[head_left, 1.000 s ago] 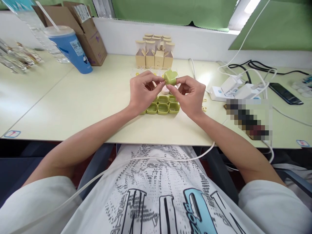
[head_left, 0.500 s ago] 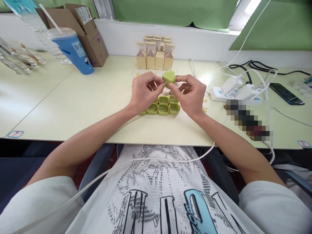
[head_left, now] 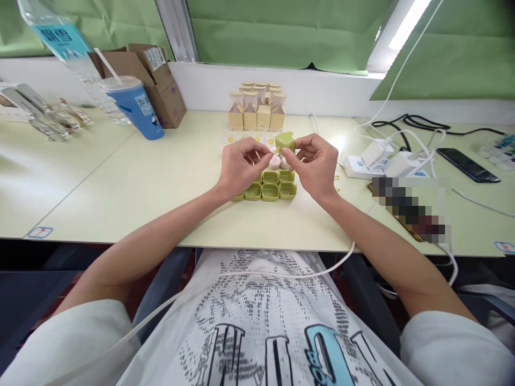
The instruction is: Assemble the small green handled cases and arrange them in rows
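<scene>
My right hand (head_left: pixel 316 165) pinches a glossy green rounded shell (head_left: pixel 285 140) with a notched top, raised over the table. My left hand (head_left: pixel 244 167) is closed in a pinch just left of it, fingertips on a thin yellowish piece (head_left: pixel 276 151) that reaches toward the shell. Below the hands, green square cups (head_left: pixel 270 191) stand in two rows, partly covered by my left hand. Small pale pink round pieces (head_left: pixel 274 162) lie behind the cups. A clear tray with yellow dots (head_left: pixel 256 139) sits farther back, partly hidden.
Open small cardboard boxes (head_left: pixel 250 116) stand by the wall. At left are a blue cup (head_left: pixel 139 110), a carton (head_left: pixel 167 99) and a water bottle (head_left: pixel 76 59). On the right lie a power strip (head_left: pixel 356 167), cables, a phone (head_left: pixel 468 165) and small yellow pieces (head_left: pixel 337 190).
The green shell has shifted slightly right, away from my left fingers, and is now in my right hand alone. The thin yellowish piece now shows at my left fingertips. The camera view has tilted up.
</scene>
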The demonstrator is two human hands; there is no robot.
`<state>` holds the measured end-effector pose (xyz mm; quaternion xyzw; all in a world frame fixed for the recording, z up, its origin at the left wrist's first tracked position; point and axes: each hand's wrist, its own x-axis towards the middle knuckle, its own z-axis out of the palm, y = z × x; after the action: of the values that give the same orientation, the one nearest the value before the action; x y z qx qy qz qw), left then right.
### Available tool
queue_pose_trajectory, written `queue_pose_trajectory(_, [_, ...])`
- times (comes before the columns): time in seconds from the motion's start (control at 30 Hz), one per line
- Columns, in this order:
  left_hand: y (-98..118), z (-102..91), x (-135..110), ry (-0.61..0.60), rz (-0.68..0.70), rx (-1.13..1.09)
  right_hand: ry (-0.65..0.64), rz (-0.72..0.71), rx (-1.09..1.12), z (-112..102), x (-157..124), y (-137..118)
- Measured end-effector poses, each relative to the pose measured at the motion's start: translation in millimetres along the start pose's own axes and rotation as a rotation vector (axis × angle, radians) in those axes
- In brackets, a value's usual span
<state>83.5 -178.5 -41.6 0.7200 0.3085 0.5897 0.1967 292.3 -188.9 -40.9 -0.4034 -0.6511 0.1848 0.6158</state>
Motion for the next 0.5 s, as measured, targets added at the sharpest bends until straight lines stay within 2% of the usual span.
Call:
queue_pose_trajectory(0.27, [-1.1, 0.1, 0.9, -0.024, -0.037, 0.03, -0.04, 0.039, 0.084, -2.2, 4.1, -0.8])
queue_pose_trajectory(0.5, [0.2, -0.8, 0.8, -0.009, -0.01, 0.018, -0.041, 0.045, 0.017, -4.1, 2.4, -2.2])
